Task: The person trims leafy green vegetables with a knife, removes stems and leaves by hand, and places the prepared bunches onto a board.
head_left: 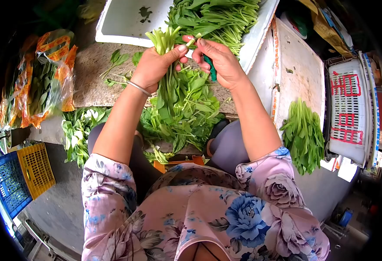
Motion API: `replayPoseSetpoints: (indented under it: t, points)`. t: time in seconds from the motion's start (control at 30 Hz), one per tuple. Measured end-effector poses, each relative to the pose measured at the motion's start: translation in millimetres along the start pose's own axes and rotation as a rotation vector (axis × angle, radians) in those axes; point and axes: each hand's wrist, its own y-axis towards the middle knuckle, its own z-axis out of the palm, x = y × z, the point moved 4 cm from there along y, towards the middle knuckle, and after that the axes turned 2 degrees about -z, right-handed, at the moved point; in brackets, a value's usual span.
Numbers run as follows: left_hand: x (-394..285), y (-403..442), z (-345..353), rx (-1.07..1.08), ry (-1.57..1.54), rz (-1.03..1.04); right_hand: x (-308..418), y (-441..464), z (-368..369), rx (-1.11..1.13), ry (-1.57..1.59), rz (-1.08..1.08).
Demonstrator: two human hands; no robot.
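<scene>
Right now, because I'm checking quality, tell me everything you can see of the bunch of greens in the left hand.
The bunch of greens has smooth, pale green stems, their bare ends pointing away from the person, and darker green leaves trailing back over the loose greens. The left hand wraps its stems; no tie shows.

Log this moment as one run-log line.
left hand: gripping bunch of leafy stems | right hand: fingertips at stem end, holding green item | beyond: white box, greens inside
</scene>
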Motion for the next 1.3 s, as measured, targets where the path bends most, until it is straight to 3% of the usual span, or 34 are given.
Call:
replayPoseSetpoints:
  t: [0.23,0.5,0.6,0.63,0.67,0.7,0.77,0.87,0.97,1.03,1.1,1.17,1.23,1.27,1.3]
  points:
    - [-3,-2,-4,0.050,-0.009,-0.001,-1,-1,2,0.116,0.055,0.060]
    - [-1,-1,-12,0.011,0.033,-0.060,-17,17,-10,0.013,0.007,0.130]
    - [-10,-8,-10,-0.040,-0.006,-0.045,-40,46,-70,-0.478,-0.395,0.049]
    - [-12,-7,-11,-0.046,-0.008,-0.040,-42,51,-93,-0.565,-0.598,0.031]
    - [-12,-8,-11,-0.054,-0.017,-0.019,-38,52,-111,-0.663,-0.992,0.111]
    - [-12,-9,-13,-0.063,-0.024,0.000,-41,51,-123,-0.722,-1.144,0.256]
    - [-9,-7,-15,-0.059,-0.009,0.007,-61,52,-144,-0.730,-1.277,0.321]
    - [-6,-2,-20,-0.159,0.064,0.039,-71,56,-150,-0.784,-1.305,0.302]
    - [-9,-3,-22,-0.258,0.198,0.046,-56,56,-135,-0.679,-1.230,0.446]
    - [-5,2,-25,-0.278,0.213,0.037,-43,55,-124,-0.679,-1.187,0.343]
    - [-7,6,-30,-0.394,0.422,0.204,-17,56,-96,-0.530,-1.050,0.016]
    - [-7,8,-30,-0.401,0.578,0.207,1,42,-64,-0.402,-1.011,-0.095]
    - [-20,4,-13,-0.398,0.982,0.656,8,30,-36,-0.236,-0.903,-0.208]
    - [-22,-2,-6,-0.390,1.039,0.797,10,24,-29,-0.206,-0.862,-0.195]
    - [-23,-4,-2,-0.387,1.041,0.796,11,21,-23,-0.175,-0.821,-0.183]
